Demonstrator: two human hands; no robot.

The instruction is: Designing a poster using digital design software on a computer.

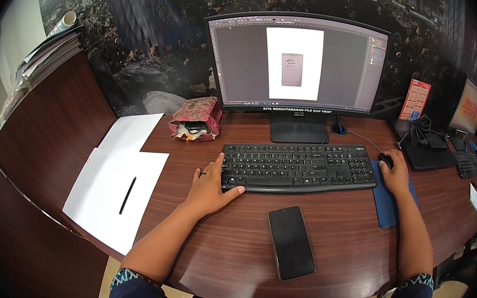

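My left hand lies flat at the left end of a black keyboard, fingers spread over its edge keys, a ring on one finger. My right hand covers a black computer mouse that sits on a blue mouse pad. Behind the keyboard stands a curved monitor showing a grey editing window with a white page. A black phone lies face up on the brown wooden desk between my forearms.
White paper sheets with a black pen lie at the desk's left. A red patterned pouch sits near the monitor. At the right are a small card stand, a black device with cables and a second screen.
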